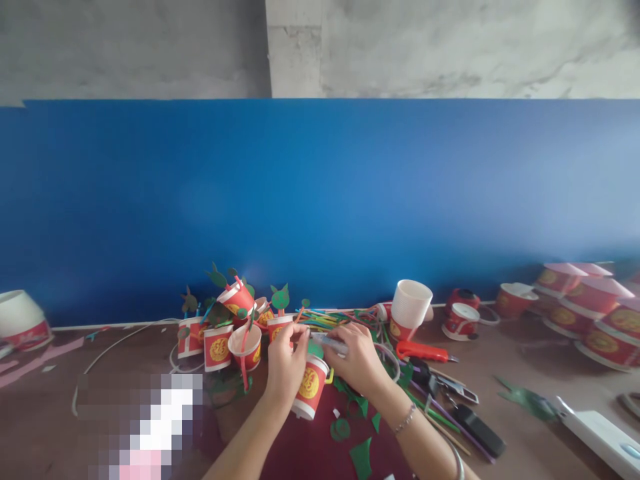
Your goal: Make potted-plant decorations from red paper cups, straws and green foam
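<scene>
In front of me a red-and-white paper cup (309, 390) with a yellow emblem leans at a tilt. A round green paper piece (315, 349) sits at its upper rim, and a yellow loop (329, 377) sticks out at its right side. Closed at the fingertips, my left hand (290, 360) is just left of the cup's top; a small dark bit shows at its fingers, too small to name. My right hand (354, 352) grips a pen-like tool with a clear barrel (333, 344), its tip directed toward the left fingers.
Decorated paper cups (219, 347) stand at the left, with colored straws (320, 319) behind my hands. Green paper scraps (361, 457) lie in front. Stacked cups (411, 310), a red utility knife (424, 351), keys (457, 390) and green scissors (527, 397) are at the right. A blue partition (320, 200) rises behind.
</scene>
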Available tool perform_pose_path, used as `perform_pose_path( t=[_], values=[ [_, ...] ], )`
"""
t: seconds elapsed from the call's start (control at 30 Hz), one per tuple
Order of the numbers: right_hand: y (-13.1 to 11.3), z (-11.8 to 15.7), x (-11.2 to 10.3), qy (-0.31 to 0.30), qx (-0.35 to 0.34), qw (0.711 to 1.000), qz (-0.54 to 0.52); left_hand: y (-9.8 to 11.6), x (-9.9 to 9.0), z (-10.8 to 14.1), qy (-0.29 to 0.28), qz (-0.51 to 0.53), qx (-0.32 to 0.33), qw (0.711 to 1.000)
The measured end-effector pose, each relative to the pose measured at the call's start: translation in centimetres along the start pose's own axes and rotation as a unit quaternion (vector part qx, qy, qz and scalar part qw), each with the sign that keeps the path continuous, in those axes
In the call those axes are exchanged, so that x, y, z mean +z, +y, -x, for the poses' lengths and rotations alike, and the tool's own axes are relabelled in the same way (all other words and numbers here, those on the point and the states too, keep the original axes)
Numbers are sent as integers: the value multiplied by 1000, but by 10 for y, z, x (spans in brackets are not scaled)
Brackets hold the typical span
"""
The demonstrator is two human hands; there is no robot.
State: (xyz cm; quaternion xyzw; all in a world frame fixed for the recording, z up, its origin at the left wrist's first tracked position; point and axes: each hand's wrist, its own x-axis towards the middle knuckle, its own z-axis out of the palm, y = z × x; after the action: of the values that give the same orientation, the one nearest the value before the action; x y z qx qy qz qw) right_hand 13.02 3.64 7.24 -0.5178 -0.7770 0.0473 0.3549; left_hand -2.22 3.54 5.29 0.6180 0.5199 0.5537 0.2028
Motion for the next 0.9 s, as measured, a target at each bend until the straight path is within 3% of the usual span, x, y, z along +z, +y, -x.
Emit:
perform_pose_path(
  t=[0.17,0.43,0.57,0.63,0.7,0.8,0.9],
  values=[
    [7,-1,3,-15,26,999,39,0,0,0,-13,-5,3,1000],
    [59,5,27,-54,116,980,149,-7,4,-6,-37,25,-22,999],
    [62,6,31,-55,120,981,144,-8,5,-4,-64,28,-19,997],
    [55,4,30,-35,105,992,66,-8,5,-3,-71,22,-5,997],
    [45,1,29,-38,101,989,-104,-7,6,-2,-71,14,8,997],
    [30,-1,30,-89,139,922,-352,-5,8,0,-75,12,10,997],
    [24,0,33,-76,162,888,-424,-3,9,1,-93,26,2,995]
  ],
)
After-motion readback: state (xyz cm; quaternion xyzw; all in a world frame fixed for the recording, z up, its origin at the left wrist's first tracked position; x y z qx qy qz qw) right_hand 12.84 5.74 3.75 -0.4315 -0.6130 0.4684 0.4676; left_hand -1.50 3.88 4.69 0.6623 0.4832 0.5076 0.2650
